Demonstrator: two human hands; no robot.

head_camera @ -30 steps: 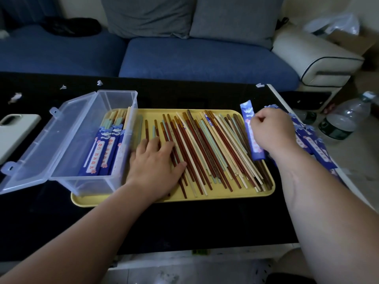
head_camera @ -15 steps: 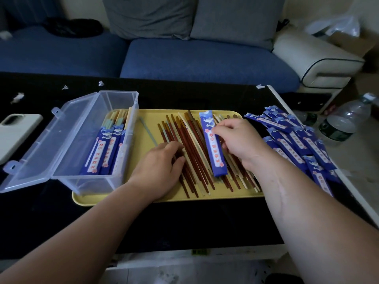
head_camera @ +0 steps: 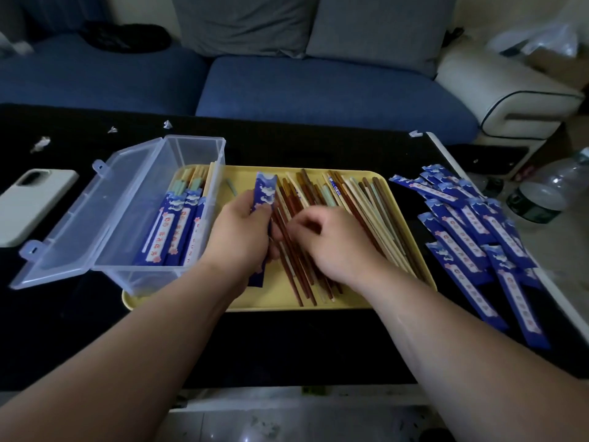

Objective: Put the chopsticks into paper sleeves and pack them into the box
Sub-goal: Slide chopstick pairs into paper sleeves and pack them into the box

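Observation:
A yellow tray [head_camera: 366,303] on the black table carries several loose chopsticks [head_camera: 360,202], brown, cream and pale green. My left hand [head_camera: 242,231] grips one blue paper sleeve [head_camera: 264,193] over the tray's left part, its open end pointing away from me. Just to the right, my right hand [head_camera: 331,244] rests on the chopsticks with its fingers curled down among the brown ones; whether it pinches one I cannot tell. A clear plastic box [head_camera: 153,269] with its lid open stands on the tray's left end and contains several sleeved chopsticks [head_camera: 178,228].
A heap of empty blue sleeves [head_camera: 478,237] lies on the table right of the tray. A white phone [head_camera: 28,202] lies at the far left. Plastic bottles [head_camera: 548,193] stand on the floor to the right. A blue sofa [head_camera: 287,84] runs behind the table.
My right hand carried the blue sleeve from the right pile across the tray. My left hand now holds it, and my right hand has dropped onto the chopsticks.

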